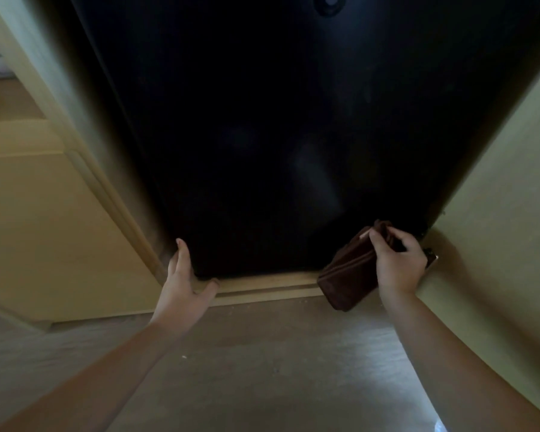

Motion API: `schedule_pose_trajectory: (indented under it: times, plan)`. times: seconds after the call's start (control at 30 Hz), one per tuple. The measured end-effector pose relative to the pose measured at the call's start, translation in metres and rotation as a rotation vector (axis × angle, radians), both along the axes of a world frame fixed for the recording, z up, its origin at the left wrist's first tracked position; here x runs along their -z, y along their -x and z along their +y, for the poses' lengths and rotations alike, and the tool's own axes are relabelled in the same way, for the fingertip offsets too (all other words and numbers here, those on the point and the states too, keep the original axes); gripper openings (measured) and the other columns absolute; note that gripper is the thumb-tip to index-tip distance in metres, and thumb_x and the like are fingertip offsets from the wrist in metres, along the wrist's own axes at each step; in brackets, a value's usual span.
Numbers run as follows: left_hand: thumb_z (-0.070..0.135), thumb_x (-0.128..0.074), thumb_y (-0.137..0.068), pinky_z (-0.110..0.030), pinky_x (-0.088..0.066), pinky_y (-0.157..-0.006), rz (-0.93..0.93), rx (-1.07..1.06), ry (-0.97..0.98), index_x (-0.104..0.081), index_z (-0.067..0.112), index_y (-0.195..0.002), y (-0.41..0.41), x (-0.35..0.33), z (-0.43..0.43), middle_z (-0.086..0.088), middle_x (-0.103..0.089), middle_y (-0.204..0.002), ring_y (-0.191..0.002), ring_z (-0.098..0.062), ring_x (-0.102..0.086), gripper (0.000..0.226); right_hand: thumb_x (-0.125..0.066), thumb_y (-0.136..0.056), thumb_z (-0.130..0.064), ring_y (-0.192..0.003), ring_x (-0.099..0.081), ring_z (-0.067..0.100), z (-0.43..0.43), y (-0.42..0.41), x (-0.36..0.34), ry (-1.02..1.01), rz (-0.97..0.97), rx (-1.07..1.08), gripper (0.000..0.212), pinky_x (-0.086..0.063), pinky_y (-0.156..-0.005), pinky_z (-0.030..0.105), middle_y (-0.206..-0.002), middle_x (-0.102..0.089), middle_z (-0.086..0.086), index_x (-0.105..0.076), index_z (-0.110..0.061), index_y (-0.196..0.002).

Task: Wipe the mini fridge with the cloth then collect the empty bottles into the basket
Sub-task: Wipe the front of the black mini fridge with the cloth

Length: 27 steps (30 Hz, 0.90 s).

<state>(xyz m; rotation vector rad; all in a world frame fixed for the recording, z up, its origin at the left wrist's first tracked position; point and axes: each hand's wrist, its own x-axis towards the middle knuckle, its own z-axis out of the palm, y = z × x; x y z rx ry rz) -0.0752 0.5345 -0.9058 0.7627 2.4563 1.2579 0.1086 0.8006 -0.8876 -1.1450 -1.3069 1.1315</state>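
The black mini fridge [262, 120] fills the upper middle of the head view, its door closed and set inside a wooden cabinet recess. My right hand [399, 263] grips a folded dark brown cloth [346, 272] against the fridge door's lower right corner. At the door's lower left corner my left hand [181, 275] rests on the edge, fingers straight and thumb spread along the bottom. No bottles or basket are in view.
Yellowish cabinet panels [53, 213] flank the fridge on the left, and another panel [496, 198] stands on the right. A wooden sill [268, 286] runs under the door. Grey-brown floor [262, 369] lies below my arms.
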Motion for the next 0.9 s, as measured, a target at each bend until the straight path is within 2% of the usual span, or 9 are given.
schedule_pose_trajectory:
  times: [0.1, 0.23, 0.43, 0.57, 0.63, 0.7, 0.83, 0.9]
  plan:
    - [0.030, -0.060, -0.084, -0.027, -0.023, -0.102, 0.006, -0.027, -0.045, 0.008, 0.032, -0.144, -0.003, -0.009, -0.001, 0.005, -0.013, -0.152, -0.137, -0.011, -0.018, 0.091, -0.073, -0.075, -0.017, -0.080, -0.054, -0.012, -0.005, 0.006, -0.026, -0.081, 0.080, 0.020, 0.026, -0.040, -0.067, -0.002, -0.091, -0.058, -0.016, -0.061, -0.022, -0.098]
    - [0.027, -0.059, -0.085, -0.029, -0.023, -0.104, 0.129, -0.054, -0.104, 0.006, 0.029, -0.145, -0.006, -0.037, 0.003, 0.005, -0.016, -0.150, -0.136, -0.009, -0.018, 0.089, -0.076, -0.072, -0.017, -0.087, -0.054, -0.013, -0.011, 0.009, -0.065, -0.201, 0.183, 0.020, 0.047, -0.043, -0.072, 0.002, -0.099, -0.050, -0.015, -0.044, -0.022, -0.106]
    - [0.026, -0.058, -0.087, -0.027, -0.019, -0.104, 0.230, -0.078, -0.234, 0.004, 0.032, -0.145, -0.008, -0.081, 0.013, 0.007, -0.012, -0.151, -0.136, -0.010, -0.016, 0.085, -0.078, -0.069, -0.014, -0.084, -0.059, -0.009, -0.023, 0.024, -0.136, -0.389, 0.324, 0.029, 0.059, -0.048, -0.077, 0.012, -0.096, -0.051, -0.008, -0.030, -0.015, -0.102]
    - [0.028, -0.057, -0.087, -0.026, -0.019, -0.104, 0.284, -0.093, -0.307, 0.003, 0.035, -0.145, -0.003, -0.108, 0.016, 0.009, -0.012, -0.152, -0.134, -0.003, -0.015, 0.084, -0.078, -0.070, -0.021, -0.088, -0.057, -0.005, -0.030, 0.038, -0.165, -0.483, 0.306, 0.074, 0.050, -0.046, -0.081, 0.013, -0.096, -0.051, -0.009, -0.035, -0.016, -0.097]
    - [0.028, -0.057, -0.087, -0.025, -0.019, -0.103, 0.286, -0.102, -0.343, 0.002, 0.035, -0.145, 0.001, -0.118, 0.018, 0.011, -0.012, -0.152, -0.133, -0.001, -0.016, 0.083, -0.077, -0.071, -0.024, -0.094, -0.056, 0.004, -0.035, 0.043, -0.166, -0.495, 0.279, 0.131, 0.045, -0.047, -0.086, 0.020, -0.102, -0.053, 0.000, -0.042, -0.016, -0.098]
    - [0.029, -0.057, -0.087, -0.025, -0.020, -0.103, 0.264, -0.109, -0.376, -0.001, 0.034, -0.145, 0.004, -0.125, 0.019, 0.012, -0.014, -0.152, -0.134, -0.004, -0.018, 0.081, -0.077, -0.071, -0.023, -0.100, -0.054, 0.016, -0.037, 0.047, -0.162, -0.527, 0.250, 0.177, 0.043, -0.045, -0.090, 0.022, -0.110, -0.049, 0.011, -0.051, -0.009, -0.102]
    - [0.028, -0.058, -0.086, -0.027, -0.022, -0.105, 0.260, -0.089, -0.369, -0.001, 0.033, -0.145, 0.005, -0.129, 0.017, 0.012, -0.016, -0.151, -0.134, -0.005, -0.020, 0.082, -0.077, -0.071, -0.017, -0.097, -0.050, 0.012, -0.040, 0.053, -0.157, -0.624, 0.211, 0.204, 0.043, -0.037, -0.088, 0.006, -0.108, -0.047, 0.019, -0.058, 0.000, -0.105]
    - [0.027, -0.058, -0.086, -0.028, -0.023, -0.105, 0.262, -0.090, -0.375, -0.003, 0.031, -0.146, 0.005, -0.129, 0.017, 0.009, -0.018, -0.151, -0.135, -0.008, -0.022, 0.081, -0.076, -0.072, -0.014, -0.095, -0.048, 0.009, -0.042, 0.055, -0.155, -0.659, 0.190, 0.209, 0.040, -0.035, -0.087, 0.002, -0.105, -0.047, 0.020, -0.060, 0.002, -0.105]
